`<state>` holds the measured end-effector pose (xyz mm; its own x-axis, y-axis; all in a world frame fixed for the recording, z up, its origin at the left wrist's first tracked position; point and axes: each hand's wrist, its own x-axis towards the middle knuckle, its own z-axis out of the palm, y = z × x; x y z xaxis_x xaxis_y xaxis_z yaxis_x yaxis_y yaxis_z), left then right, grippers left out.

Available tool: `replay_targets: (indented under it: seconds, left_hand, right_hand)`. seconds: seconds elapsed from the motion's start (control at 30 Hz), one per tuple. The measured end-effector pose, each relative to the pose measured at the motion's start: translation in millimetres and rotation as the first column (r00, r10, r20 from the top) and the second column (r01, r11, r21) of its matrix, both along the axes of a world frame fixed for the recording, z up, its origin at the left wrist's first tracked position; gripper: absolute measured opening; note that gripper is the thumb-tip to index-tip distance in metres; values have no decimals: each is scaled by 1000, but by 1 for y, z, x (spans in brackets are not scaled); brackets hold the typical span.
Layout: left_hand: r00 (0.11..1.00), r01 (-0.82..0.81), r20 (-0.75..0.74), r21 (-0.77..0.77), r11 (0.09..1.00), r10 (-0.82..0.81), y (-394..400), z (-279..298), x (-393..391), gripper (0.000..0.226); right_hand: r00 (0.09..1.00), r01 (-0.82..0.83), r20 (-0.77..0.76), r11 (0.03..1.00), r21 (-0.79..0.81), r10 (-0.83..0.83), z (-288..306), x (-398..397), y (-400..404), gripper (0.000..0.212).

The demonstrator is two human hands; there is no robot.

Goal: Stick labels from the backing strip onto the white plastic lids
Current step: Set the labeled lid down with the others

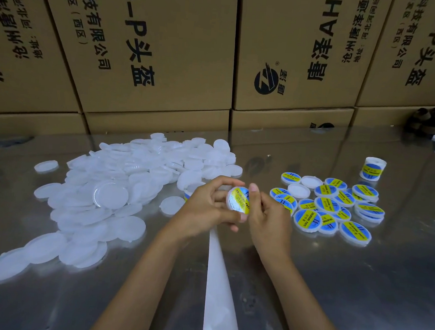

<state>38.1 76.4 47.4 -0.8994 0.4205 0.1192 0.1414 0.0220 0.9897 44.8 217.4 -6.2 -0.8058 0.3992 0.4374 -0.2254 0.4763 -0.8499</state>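
Your left hand [208,205] and right hand [266,217] grip one lid [238,199], label [243,201] half-applied; press it flat next.

Black print is showing on the cardboard boxes [163,45] stacked along the tabletop's far edge: "0-P" with the characters "头盔" and "科技有限公司 (西区)", some of it turned upside down, including "AH". The labelled lids [307,221] lying toward the tabletop's right edge are carrying yellow bands reading "SOLDERING PASTE". The label [242,201] on the held lid is showing "PAST".
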Motion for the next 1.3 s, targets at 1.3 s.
replay_targets:
  seconds: [1.3]
  left_hand:
    - [934,-358,27,85,930,357,-2,3,-5,17]
  right_hand:
    - [979,20,204,990,-142,10,3,-6,-3,58]
